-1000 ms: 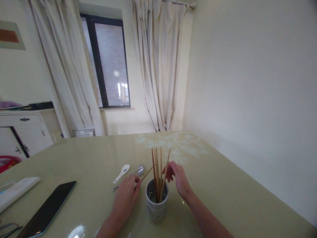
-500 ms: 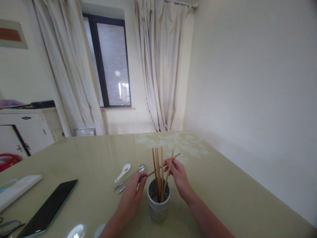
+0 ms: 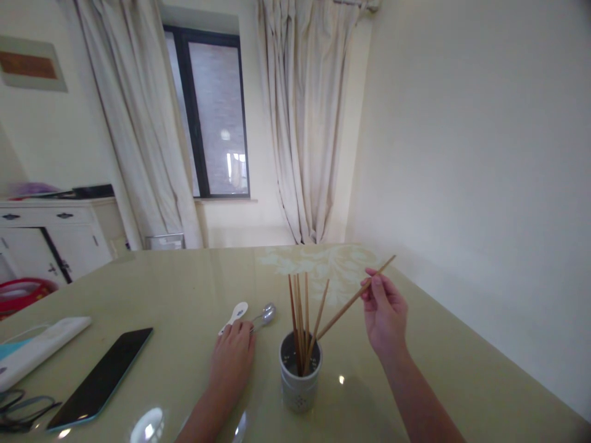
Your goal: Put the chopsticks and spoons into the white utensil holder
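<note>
My right hand [image 3: 386, 311] pinches a wooden chopstick [image 3: 344, 309] near its upper end. This chopstick slants down to the left, its lower end close to the far rim of the grey cup [image 3: 299, 391]; whether it touches the cup I cannot tell. Several other wooden chopsticks [image 3: 298, 314] stand in the cup. On the left, my left hand [image 3: 234, 354] lies palm down, fingers extended over the handles of a white soup spoon [image 3: 239, 311] and a metal spoon [image 3: 268, 314]. It covers most of the handles, and its thumb is hidden.
A black-screened phone or tablet [image 3: 104, 375] lies on the glossy green table [image 3: 184, 295] at the left. Beyond it are a white case-like object [image 3: 50, 347] and dark-framed glasses or scissors [image 3: 28, 409]. A wall [image 3: 484, 246] borders the table's right side.
My left hand has let go of the chopstick and moved left onto the spoons. My right hand has carried the chopstick to the right, away from the standing ones.
</note>
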Demonstrator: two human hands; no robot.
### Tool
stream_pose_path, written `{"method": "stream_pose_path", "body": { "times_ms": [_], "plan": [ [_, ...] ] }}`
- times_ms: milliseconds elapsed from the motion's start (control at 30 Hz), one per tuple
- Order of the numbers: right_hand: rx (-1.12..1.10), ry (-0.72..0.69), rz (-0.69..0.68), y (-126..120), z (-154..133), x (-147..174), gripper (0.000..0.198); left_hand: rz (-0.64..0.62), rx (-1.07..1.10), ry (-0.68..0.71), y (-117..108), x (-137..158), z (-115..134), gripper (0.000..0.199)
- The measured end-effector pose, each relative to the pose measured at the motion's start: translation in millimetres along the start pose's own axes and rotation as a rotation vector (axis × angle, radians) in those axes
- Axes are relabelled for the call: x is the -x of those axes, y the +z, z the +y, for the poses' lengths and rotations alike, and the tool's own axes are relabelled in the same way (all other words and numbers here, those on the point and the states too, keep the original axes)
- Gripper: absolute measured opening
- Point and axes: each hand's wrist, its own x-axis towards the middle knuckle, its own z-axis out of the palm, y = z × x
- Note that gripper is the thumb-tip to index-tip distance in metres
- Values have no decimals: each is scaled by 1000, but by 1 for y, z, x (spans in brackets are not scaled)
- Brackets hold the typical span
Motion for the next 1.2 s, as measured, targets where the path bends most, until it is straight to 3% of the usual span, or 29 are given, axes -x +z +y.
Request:
{"method": "stream_pose_path", "body": {
  "times_ms": [267,467,633,733,833,933,1033,1133,1200],
  "plan": [
    [222,53,-333,20,11,33,37,-13,213,-6,9,-5,-8,22],
    [414,36,-500,20,24,50,40,169,535,-10,16,-8,-9,21],
    [551,-15,-591,20,30,57,44,299,789,-53,-3,-9,3,33],
    [596,-114,-561,21,29,59,46,469,888,-34,-16,-4,9,36],
    [618,-277,-479,23,22,62,38,703,848,82,-26,4,13,26],
    [613,-490,-516,24,13,69,19,845,728,388,-33,14,18,11],
    [588,-645,-654,25,6,78,28,791,677,630,-36,21,27,15],
    [556,-666,-743,28,6,86,21,698,671,694,-35,26,35,21],
    [516,-610,-702,30,7,87,18,684,671,681,-33,28,37,23]
  ]
}}
